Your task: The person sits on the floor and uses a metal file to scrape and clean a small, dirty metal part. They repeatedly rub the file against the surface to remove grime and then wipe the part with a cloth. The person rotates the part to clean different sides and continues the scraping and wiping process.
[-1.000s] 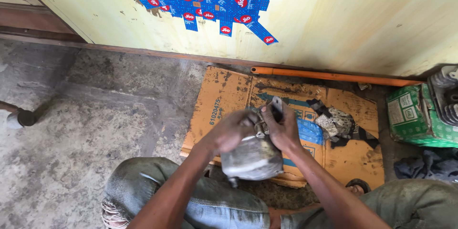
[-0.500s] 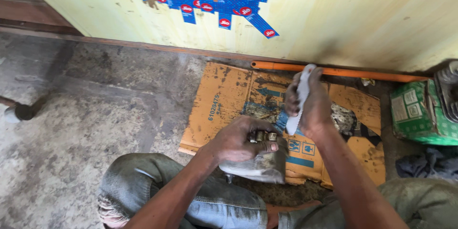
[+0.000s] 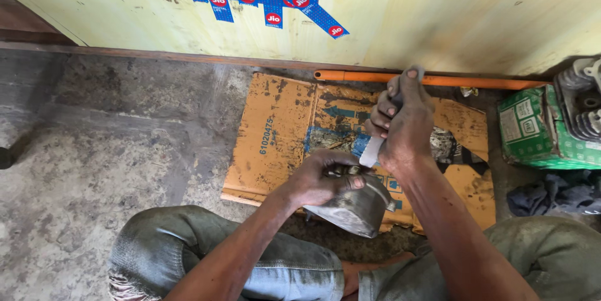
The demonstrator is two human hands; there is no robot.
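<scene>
Left hand (image 3: 322,179) grips grey metal housing (image 3: 357,210) (contents hidden); right hand (image 3: 400,122) clutches white tool (image 3: 372,150)

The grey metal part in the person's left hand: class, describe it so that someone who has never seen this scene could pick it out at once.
Start at the flattened orange cardboard on the concrete floor below the yellow wall. At its near edge, above the person's knees, the left hand grips the grey metal part from above. It alone is dull, grimy and rounded like a small pot; the right hand holds a slim pale strip.
</scene>
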